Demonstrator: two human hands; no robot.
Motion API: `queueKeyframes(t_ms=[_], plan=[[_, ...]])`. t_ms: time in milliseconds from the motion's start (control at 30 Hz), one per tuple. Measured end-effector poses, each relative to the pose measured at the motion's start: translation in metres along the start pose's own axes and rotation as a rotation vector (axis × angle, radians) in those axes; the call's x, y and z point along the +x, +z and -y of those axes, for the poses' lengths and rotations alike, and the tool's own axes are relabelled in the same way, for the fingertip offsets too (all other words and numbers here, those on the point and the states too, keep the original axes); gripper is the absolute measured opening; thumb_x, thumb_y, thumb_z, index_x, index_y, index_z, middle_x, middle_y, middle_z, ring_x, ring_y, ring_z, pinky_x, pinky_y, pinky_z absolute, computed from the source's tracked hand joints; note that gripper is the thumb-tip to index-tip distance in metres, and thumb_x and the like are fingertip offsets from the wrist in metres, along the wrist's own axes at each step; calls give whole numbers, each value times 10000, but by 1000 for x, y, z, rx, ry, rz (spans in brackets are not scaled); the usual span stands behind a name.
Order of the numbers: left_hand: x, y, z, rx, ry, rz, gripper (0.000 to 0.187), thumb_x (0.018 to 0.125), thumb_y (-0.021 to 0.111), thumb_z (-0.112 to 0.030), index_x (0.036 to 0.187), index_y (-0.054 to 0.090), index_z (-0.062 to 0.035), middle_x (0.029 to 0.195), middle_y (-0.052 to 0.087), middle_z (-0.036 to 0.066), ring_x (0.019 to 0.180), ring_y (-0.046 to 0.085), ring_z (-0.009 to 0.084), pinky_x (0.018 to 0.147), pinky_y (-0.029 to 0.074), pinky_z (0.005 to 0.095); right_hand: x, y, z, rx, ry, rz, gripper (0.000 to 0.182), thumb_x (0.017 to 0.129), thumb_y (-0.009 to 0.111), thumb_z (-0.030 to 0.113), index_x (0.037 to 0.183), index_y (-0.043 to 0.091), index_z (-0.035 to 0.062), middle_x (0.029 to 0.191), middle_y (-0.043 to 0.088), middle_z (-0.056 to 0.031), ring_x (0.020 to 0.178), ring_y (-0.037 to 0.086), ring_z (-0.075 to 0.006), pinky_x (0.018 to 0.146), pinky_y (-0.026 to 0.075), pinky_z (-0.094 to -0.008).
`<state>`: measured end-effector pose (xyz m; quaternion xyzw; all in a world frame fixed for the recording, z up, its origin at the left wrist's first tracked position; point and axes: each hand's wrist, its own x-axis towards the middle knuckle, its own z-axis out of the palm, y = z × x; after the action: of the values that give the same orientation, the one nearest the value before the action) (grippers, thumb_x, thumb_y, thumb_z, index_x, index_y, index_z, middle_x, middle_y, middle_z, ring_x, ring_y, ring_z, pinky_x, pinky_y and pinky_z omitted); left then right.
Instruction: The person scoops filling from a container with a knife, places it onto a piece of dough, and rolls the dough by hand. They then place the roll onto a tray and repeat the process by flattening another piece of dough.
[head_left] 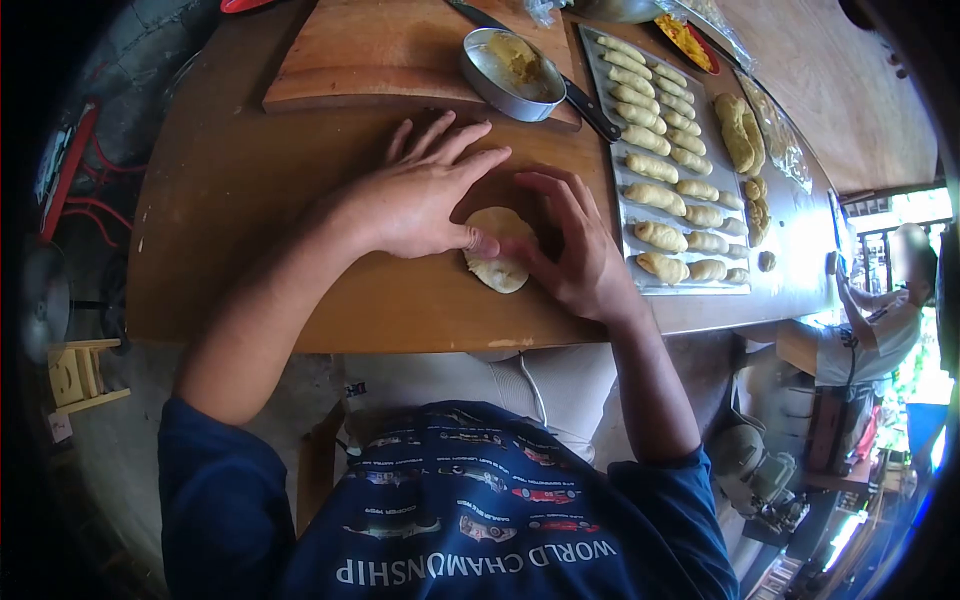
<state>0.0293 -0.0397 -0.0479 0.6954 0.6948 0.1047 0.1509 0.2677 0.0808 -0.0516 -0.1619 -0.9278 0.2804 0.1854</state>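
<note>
A flat round of dough (pixel 499 277) lies on the brown table in front of me, partly covered by my thumbs. My left hand (pixel 420 200) is over its left side, fingers stretched out and spread, with the thumb pressing on the dough. From the right, my right hand (pixel 580 245) reaches in with its thumb on the dough too; its fingers are bent and apart, held above the table. Neither hand is wrapped around anything. Just beyond them stands a round metal tin (pixel 541 108) with a yellowish paste inside.
Rolled dough pieces fill a metal tray (pixel 705 289) on the right. Past it lie a bigger dough lump (pixel 738 132) and a dish of orange filling (pixel 686 42). A wooden board (pixel 370 50) and a knife (pixel 594 110) are at the back. Another person (pixel 865 335) sits far right.
</note>
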Motion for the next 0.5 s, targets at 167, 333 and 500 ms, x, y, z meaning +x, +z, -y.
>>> queueKeyframes(t_ms=[167, 333, 500], plan=[[0, 2, -2, 10, -5, 37, 1164, 923, 916, -564, 1842, 296, -206, 1929, 175, 174, 1786, 112, 464, 1425, 126, 693, -1, 2, 3, -29, -24, 9, 733, 949, 926, 302, 1555, 603, 45, 1566, 589, -221, 1447, 591, -450, 1245, 481, -534], [-1, 1, 1, 51, 10, 49, 1248, 889, 912, -643, 1856, 257, -203, 1940, 137, 169, 1790, 86, 463, 1425, 117, 698, -2, 0, 3, -11, -56, -5, 735, 940, 929, 310, 1549, 611, 49, 1558, 597, -212, 1450, 587, -445, 1241, 479, -536], [-3, 3, -1, 56, 20, 43, 1342, 824, 917, -724, 1858, 246, -194, 1942, 131, 167, 1789, 82, 467, 1424, 117, 702, -2, 0, 4, -24, -106, 6, 738, 930, 931, 306, 1549, 612, 62, 1550, 608, -197, 1452, 583, -437, 1243, 474, -547]])
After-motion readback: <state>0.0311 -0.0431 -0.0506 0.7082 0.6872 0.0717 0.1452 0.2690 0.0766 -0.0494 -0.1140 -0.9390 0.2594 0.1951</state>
